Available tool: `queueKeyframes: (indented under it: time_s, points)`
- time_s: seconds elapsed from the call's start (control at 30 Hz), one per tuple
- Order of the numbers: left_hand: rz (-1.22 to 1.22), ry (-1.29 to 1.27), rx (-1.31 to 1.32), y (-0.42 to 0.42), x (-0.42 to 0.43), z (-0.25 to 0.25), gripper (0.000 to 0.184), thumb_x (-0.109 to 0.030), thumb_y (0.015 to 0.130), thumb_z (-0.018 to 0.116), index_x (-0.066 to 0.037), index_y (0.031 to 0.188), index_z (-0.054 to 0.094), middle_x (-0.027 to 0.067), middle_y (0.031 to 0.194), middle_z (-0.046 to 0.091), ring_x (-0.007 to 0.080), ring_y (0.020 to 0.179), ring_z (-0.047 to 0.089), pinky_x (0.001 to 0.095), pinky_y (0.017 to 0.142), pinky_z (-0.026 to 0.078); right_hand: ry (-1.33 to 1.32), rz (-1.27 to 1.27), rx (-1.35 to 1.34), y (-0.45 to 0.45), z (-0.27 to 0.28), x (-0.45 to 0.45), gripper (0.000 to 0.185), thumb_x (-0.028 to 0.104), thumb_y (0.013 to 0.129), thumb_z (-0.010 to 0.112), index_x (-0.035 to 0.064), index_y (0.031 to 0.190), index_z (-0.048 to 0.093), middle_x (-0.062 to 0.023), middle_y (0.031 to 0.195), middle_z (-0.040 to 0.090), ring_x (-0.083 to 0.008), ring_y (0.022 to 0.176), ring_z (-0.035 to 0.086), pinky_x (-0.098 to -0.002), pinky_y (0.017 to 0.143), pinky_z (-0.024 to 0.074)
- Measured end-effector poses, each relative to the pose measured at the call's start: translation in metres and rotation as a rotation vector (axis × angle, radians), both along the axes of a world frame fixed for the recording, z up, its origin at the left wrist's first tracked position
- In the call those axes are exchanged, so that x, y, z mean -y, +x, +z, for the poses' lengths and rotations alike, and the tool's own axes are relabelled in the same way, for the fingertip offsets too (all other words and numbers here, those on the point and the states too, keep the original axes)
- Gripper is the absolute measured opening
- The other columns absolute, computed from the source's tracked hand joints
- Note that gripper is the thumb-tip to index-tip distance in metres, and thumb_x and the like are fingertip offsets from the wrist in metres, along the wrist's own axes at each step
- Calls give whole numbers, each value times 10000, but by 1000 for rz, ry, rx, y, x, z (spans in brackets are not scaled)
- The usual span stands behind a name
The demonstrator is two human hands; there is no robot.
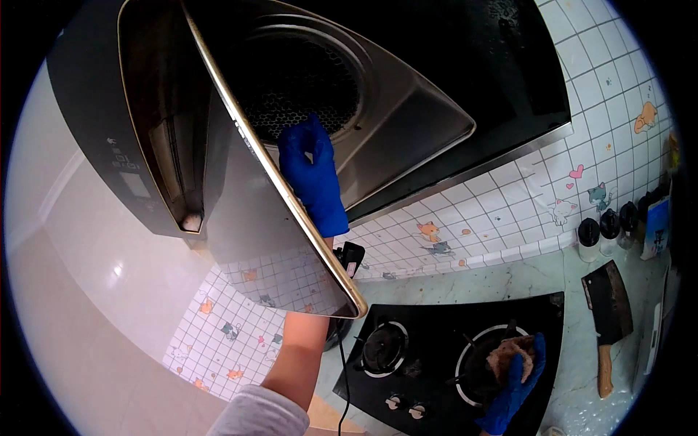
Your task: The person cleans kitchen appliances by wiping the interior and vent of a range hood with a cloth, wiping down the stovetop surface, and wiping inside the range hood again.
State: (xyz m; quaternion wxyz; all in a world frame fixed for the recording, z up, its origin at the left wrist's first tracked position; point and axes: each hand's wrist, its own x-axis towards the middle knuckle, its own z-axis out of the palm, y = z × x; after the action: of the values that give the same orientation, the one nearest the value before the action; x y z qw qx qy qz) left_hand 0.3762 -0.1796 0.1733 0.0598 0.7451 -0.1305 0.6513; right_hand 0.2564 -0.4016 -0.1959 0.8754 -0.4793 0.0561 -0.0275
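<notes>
Head view shows our gloved left hand (314, 178) raised to the range hood (411, 120), fingers curled near the lower edge of its round mesh (294, 83); we cannot tell whether they grip anything. Our gloved right hand (510, 396) clasps a brown pad (502, 359) over the right burner (476, 367), toward the right edge of the hob (436, 314). Beyond that edge, we see a cleaver (609, 312) on the countertop (520, 275).
</notes>
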Motion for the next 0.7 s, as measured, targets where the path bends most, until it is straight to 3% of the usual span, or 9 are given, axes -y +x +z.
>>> queueKeyframes:
  time_s: [0.1, 0.17, 0.23, 0.3, 0.43, 0.53, 0.6, 0.7]
  points:
    - [-22, 4, -17, -4, 9, 4, 160, -97, 777, 576, -6, 908, 589, 63, 850, 588, 139, 744, 524, 252, 665, 425, 10, -27, 24, -2, 5, -5, 428, 205, 851, 450, 4, 1217, 356, -118, 1093, 505, -178, 986, 482, -294, 873, 372]
    - [-15, -9, 8, 1, 8, 10, 161, -95, 777, 575, -6, 910, 592, 67, 856, 589, 146, 751, 524, 257, 674, 424, 8, -112, 22, -2, 0, -6, 428, 199, 848, 453, 3, 1216, 356, -119, 1075, 518, -178, 960, 498, -289, 857, 387]
    - [-9, -22, 33, 11, 4, 16, 163, -94, 776, 574, -7, 913, 595, 70, 862, 591, 153, 758, 525, 263, 682, 423, 4, 29, 114, 2, -17, -4, 438, 191, 836, 465, 4, 1216, 353, -117, 1090, 508, -187, 979, 489, -291, 865, 383]
    - [-25, 104, 135, 19, 2, 18, 170, -102, 778, 572, -3, 914, 596, 77, 887, 590, 168, 769, 527, 282, 701, 420, 46, 40, 41, -3, -17, -3, 442, 194, 832, 468, 3, 1215, 354, -116, 1109, 495, -190, 1004, 474, -297, 882, 370]
    - [-64, 155, 169, 25, 13, 16, 119, -44, 765, 573, -24, 880, 595, 61, 813, 571, 157, 764, 536, 259, 688, 423, 34, -35, 29, -8, 17, 2, 442, 206, 829, 464, 1, 1207, 360, -110, 1140, 472, -198, 1057, 438, -313, 920, 335]
    - [-30, 88, 100, 17, 30, 8, 216, -134, 795, 550, -9, 970, 571, 72, 929, 578, 188, 821, 524, 293, 742, 406, 41, -16, 29, -7, 11, 3, 439, 217, 829, 453, 1, 1202, 364, -107, 1123, 485, -199, 1052, 443, -310, 920, 334]
    - [-321, -213, -155, 9, 43, -1, 236, -182, 829, 501, -36, 1008, 547, 54, 951, 566, 168, 855, 511, 282, 770, 390, 12, -13, 32, -6, 16, 8, 443, 221, 827, 452, 1, 1201, 364, -106, 1123, 484, -200, 1054, 442, -310, 923, 330]
    - [-463, -227, -363, 1, 35, -4, 237, -216, 851, 460, -59, 1012, 533, 40, 964, 553, 142, 849, 499, 265, 761, 385, 4, -5, 16, -5, 24, 11, 445, 225, 824, 450, -3, 1197, 366, -107, 1125, 481, -202, 1063, 436, -311, 931, 319]
